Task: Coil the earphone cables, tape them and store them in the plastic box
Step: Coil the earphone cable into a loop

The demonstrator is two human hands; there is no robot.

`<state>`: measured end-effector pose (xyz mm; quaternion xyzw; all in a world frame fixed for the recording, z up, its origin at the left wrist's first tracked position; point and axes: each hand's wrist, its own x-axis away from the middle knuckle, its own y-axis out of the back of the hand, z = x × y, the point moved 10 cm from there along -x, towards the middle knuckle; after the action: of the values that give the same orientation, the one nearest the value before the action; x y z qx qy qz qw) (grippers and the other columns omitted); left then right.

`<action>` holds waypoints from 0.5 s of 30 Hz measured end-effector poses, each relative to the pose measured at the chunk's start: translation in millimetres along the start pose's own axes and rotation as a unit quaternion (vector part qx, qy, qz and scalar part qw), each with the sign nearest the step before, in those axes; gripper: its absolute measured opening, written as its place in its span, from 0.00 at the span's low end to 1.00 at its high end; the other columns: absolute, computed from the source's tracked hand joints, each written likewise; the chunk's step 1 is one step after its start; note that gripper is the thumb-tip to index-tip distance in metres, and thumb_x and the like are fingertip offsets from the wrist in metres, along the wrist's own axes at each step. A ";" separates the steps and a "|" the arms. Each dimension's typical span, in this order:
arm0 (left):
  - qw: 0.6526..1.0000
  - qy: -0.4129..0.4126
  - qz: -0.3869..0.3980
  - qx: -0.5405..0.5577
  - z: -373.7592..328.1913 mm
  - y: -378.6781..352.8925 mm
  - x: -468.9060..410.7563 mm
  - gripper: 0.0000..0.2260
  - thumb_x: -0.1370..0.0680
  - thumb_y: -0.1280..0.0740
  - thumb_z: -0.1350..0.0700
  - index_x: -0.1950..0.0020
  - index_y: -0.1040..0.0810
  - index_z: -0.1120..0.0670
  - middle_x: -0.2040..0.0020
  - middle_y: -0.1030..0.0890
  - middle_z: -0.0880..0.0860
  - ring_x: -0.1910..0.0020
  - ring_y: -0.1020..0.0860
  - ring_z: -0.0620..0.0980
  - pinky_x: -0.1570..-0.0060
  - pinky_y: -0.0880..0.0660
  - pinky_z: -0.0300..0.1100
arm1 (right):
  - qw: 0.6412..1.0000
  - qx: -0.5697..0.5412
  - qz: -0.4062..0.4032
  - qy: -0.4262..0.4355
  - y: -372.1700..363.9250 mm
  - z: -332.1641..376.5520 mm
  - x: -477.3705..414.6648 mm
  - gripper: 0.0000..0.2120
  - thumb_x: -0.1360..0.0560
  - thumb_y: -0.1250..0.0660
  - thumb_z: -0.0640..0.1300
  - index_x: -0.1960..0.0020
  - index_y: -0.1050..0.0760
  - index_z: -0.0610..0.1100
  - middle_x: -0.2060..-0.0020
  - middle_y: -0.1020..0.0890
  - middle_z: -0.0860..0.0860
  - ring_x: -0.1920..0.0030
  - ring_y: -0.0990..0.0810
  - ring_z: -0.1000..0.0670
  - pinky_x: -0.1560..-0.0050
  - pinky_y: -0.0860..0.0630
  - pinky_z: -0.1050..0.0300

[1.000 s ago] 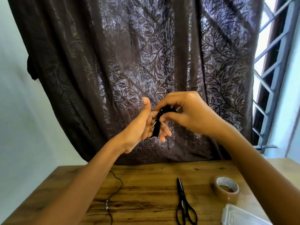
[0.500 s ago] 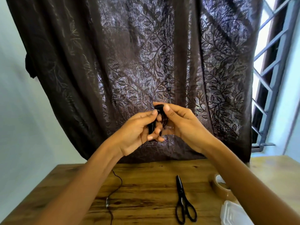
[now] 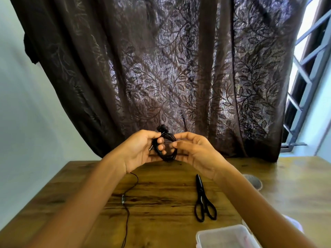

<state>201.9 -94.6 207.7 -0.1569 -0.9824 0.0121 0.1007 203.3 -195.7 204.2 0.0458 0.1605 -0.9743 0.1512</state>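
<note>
Shows a dark leaf-patterned curtain (image 3: 179, 68) behind a wooden worktop (image 3: 161, 194). At the near right edge, a clear plastic box (image 3: 223, 237), contents too blurred to tell. Above the worktop, left hand (image 3: 139, 149) curled round a coiled black earphone cable (image 3: 167, 147), right hand (image 3: 195, 151) pinching its opposite side. Left of the box, black scissors (image 3: 203, 199) lying flat; farther right, a tape roll (image 3: 254, 181) half hidden by the forearm. At left, a loose second cable (image 3: 125, 203).
</note>
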 end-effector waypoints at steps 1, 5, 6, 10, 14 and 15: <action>1.000 0.013 -0.009 -0.001 8.7 3.7 0.2 0.17 0.20 0.47 0.54 0.68 0.30 0.54 0.74 0.29 0.49 0.67 0.28 0.48 0.56 0.28 0.42 | 1.000 -0.009 -0.001 -0.013 0.8 -9.4 0.9 0.07 0.28 0.35 0.30 0.55 0.27 0.41 0.68 0.18 0.48 0.68 0.19 0.53 0.66 0.20 0.60; 0.996 0.037 -0.080 -0.004 50.8 21.7 -2.8 0.15 0.19 0.45 0.56 0.62 0.25 0.58 0.76 0.29 0.50 0.66 0.27 0.49 0.62 0.30 0.41 | 0.999 0.004 -0.024 -0.044 9.3 -48.9 7.2 0.09 0.29 0.33 0.30 0.59 0.29 0.41 0.72 0.18 0.51 0.69 0.19 0.53 0.67 0.20 0.59; 0.994 0.037 -0.102 -0.012 62.9 26.1 -3.7 0.14 0.19 0.45 0.57 0.61 0.25 0.57 0.74 0.29 0.50 0.68 0.27 0.48 0.63 0.30 0.40 | 0.998 0.018 -0.034 -0.057 12.3 -61.0 9.4 0.09 0.29 0.33 0.30 0.61 0.29 0.42 0.73 0.19 0.52 0.70 0.19 0.54 0.67 0.20 0.59; 0.984 0.059 -0.157 -0.067 122.0 40.7 -5.0 0.09 0.19 0.44 0.56 0.56 0.26 0.55 0.68 0.27 0.51 0.68 0.26 0.47 0.64 0.28 0.41 | 0.987 0.074 -0.075 -0.122 26.6 -119.2 22.5 0.08 0.30 0.31 0.31 0.62 0.27 0.40 0.69 0.19 0.48 0.68 0.18 0.52 0.66 0.19 0.59; 0.970 0.087 -0.188 -0.126 183.7 52.0 -6.9 0.11 0.20 0.42 0.54 0.59 0.25 0.55 0.63 0.22 0.53 0.60 0.23 0.51 0.55 0.25 0.47 | 0.969 0.129 -0.121 -0.175 42.2 -173.6 37.6 0.09 0.29 0.32 0.29 0.64 0.27 0.39 0.65 0.21 0.43 0.67 0.19 0.49 0.65 0.18 0.56; 0.965 0.099 -0.198 -0.141 198.3 55.2 -6.2 0.11 0.20 0.41 0.53 0.59 0.24 0.55 0.60 0.21 0.54 0.57 0.22 0.53 0.53 0.25 0.49 | 0.961 0.162 -0.134 -0.179 47.0 -184.1 40.6 0.09 0.30 0.31 0.30 0.64 0.27 0.39 0.65 0.21 0.43 0.66 0.19 0.48 0.62 0.18 0.53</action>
<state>184.5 -42.5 9.2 0.0279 -0.9707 -0.1627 0.1749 186.7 -189.4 10.7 -0.1277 -0.0244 -0.9908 0.0361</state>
